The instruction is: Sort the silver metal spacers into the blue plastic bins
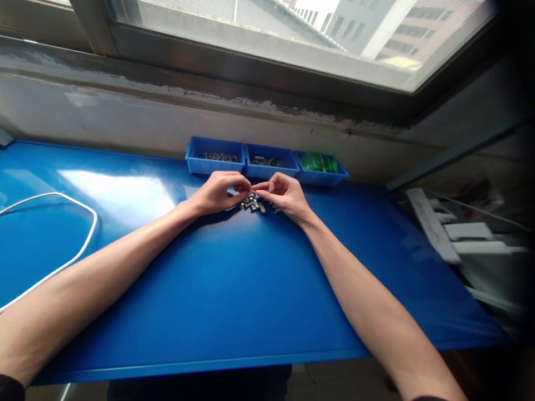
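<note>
Both my arms reach far across a blue table (234,289). My left hand (219,192) and my right hand (284,196) meet fingertip to fingertip above a small heap of dark metal cylindrical parts (254,205). The fingers of each hand are pinched together, seemingly on one small part between them, though it is too tiny to make out clearly. Behind the hands stand three blue bins in a row: the left bin (215,156) and middle bin (271,161) hold dark metal pieces, and the right bin (321,167) holds green pieces.
A white cable (86,242) loops over the table's left side. A grey wall and a window sill rise behind the bins. Off the table's right edge lie white flat strips (434,228) in shadow.
</note>
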The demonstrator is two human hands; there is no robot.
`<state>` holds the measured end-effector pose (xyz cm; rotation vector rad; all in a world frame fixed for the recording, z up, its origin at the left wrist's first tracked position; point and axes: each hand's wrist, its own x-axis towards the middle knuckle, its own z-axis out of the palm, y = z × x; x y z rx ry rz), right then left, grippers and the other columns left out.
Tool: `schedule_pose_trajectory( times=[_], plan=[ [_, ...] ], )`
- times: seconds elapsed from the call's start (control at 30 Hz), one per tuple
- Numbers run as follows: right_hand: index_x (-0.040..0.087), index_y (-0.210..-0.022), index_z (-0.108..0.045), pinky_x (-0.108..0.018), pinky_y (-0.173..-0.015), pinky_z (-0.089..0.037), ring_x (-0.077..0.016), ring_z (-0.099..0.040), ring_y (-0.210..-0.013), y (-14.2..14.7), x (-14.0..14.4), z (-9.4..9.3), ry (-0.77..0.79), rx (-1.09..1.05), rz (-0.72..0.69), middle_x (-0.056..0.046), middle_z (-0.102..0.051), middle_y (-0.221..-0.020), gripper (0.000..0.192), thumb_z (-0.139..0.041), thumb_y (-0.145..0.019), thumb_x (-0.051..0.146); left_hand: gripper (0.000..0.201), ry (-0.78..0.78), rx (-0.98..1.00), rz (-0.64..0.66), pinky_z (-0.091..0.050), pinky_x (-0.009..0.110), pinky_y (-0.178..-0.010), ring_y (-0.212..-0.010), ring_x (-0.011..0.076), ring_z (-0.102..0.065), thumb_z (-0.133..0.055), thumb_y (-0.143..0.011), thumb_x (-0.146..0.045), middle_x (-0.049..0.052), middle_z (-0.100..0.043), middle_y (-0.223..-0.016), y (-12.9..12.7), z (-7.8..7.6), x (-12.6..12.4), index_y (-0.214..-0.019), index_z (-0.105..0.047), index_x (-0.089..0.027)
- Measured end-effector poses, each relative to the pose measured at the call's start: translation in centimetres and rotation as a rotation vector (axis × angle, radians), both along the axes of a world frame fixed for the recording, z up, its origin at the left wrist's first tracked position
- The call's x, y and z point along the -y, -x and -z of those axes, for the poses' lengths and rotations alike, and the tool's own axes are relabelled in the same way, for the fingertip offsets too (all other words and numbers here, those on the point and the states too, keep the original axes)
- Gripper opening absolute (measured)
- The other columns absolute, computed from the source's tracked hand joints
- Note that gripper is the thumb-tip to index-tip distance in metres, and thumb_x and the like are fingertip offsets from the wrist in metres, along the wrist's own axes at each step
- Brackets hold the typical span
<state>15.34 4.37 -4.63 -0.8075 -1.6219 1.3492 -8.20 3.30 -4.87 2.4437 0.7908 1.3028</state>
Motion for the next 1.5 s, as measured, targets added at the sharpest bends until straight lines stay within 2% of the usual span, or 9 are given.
schedule_pose_trajectory(
  times=[0.1, 0.2, 0.33, 0.57, 0.87, 1.0, 1.17, 1.3, 1.5],
  plan=[
    [0.024, -0.077, -0.056, -0.045, -0.096, -0.064, -0.0269, -0.08, -0.1, 0.1, 0.1, -0.1, -0.03, 0.04, 0.051, -0.008, -0.084, -0.103, 0.051, -0.097, -0.069, 0.053, 0.007, -0.05, 0.034, -0.08, -0.054, 0.024, -0.072, -0.073, 0.0131, -0.068, -0.07, -0.092, -0.021, 0.003, -0.075, -0.083, -0.1, -0.4, 0.3, -0.089, -0.075, -0.017],
    [0.024, -0.081, -0.061, -0.046, -0.101, -0.062, -0.0266, -0.078, -0.103, 0.1, 0.1, -0.1, -0.094, 0.072, 0.147, -0.008, -0.082, -0.104, 0.047, -0.095, -0.069, 0.054, 0.01, -0.09, 0.138, -0.324, -0.057, 0.026, -0.077, -0.076, 0.0138, -0.069, -0.066, -0.097, -0.025, 0.003, -0.075, -0.088, 0.0, -0.6, 0.3, -0.094, -0.074, -0.018],
    [0.023, -0.084, -0.068, -0.044, -0.098, -0.062, -0.0274, -0.077, -0.105, 0.0, -0.1, 0.1, -0.167, 0.142, 0.164, -0.008, -0.082, -0.105, 0.034, -0.091, -0.074, 0.046, 0.021, 0.031, 0.347, -0.498, -0.061, 0.024, -0.072, -0.077, 0.0136, -0.074, -0.062, -0.104, -0.036, 0.004, -0.074, -0.097, 0.4, 0.0, -0.6, -0.109, -0.07, -0.018],
    [0.026, -0.097, -0.083, -0.043, -0.097, -0.058, -0.0292, -0.073, -0.115, 0.1, 0.0, 0.3, -0.421, 0.443, 0.254, -0.006, -0.083, -0.114, 0.015, -0.078, -0.083, 0.028, 0.035, 0.156, 0.472, -0.441, -0.066, 0.028, -0.074, -0.084, 0.0183, -0.079, -0.063, -0.103, -0.042, 0.008, -0.078, -0.106, 0.6, 0.9, -1.5, -0.124, -0.068, -0.015],
    [0.022, -0.104, -0.081, -0.042, -0.1, -0.064, -0.0264, -0.08, -0.105, -0.1, -0.6, 0.9, -0.123, 0.136, 0.198, -0.006, -0.084, -0.11, 0.03, -0.078, -0.074, 0.024, 0.023, -0.01, 0.159, -0.282, -0.06, 0.028, -0.075, -0.077, 0.0167, -0.075, -0.065, -0.1, -0.033, 0.008, -0.081, -0.096, 0.1, 0.2, -0.4, -0.108, -0.079, -0.016],
    [0.023, -0.097, -0.081, -0.039, -0.088, -0.065, -0.0264, -0.078, -0.103, -0.2, -0.5, 0.5, -0.127, 0.093, 0.262, -0.006, -0.082, -0.118, 0.025, -0.076, -0.072, 0.025, 0.021, -0.053, 0.099, -0.279, -0.056, 0.026, -0.072, -0.07, 0.0142, -0.07, -0.064, -0.1, -0.031, 0.006, -0.08, -0.092, 0.1, 0.4, -0.4, -0.105, -0.08, -0.017],
    [0.024, -0.089, -0.081, -0.036, -0.076, -0.057, -0.0197, -0.066, -0.076, 0.0, -0.1, 0.0, -0.396, 0.361, 0.54, -0.004, -0.079, -0.09, 0.015, -0.074, -0.078, 0.03, 0.022, -0.036, 0.043, -0.252, -0.054, 0.026, -0.07, -0.066, 0.0131, -0.067, -0.063, -0.099, -0.03, 0.007, -0.081, -0.095, 0.1, 0.4, -0.4, -0.103, -0.079, -0.017],
    [0.022, -0.084, -0.082, -0.035, -0.072, -0.052, -0.0192, -0.063, -0.069, 0.4, 0.1, -0.1, -0.449, 0.541, 0.492, -0.003, -0.074, -0.073, 0.012, -0.076, -0.077, 0.029, 0.021, -0.013, 0.021, -0.208, -0.054, 0.025, -0.069, -0.067, 0.0133, -0.068, -0.063, -0.097, -0.028, 0.007, -0.08, -0.095, 0.2, 0.5, -0.5, -0.103, -0.079, -0.016],
    [0.021, -0.085, -0.083, -0.033, -0.068, -0.053, -0.0186, -0.066, -0.066, 0.3, 0.2, 0.2, -0.378, 0.52, 0.409, -0.003, -0.079, -0.076, 0.013, -0.073, -0.081, 0.028, 0.023, 0.054, 0.004, -0.19, -0.056, 0.024, -0.069, -0.068, 0.0133, -0.069, -0.063, -0.097, -0.03, 0.008, -0.08, -0.094, 0.2, 0.2, -0.4, -0.105, -0.08, -0.016]
  ],
)
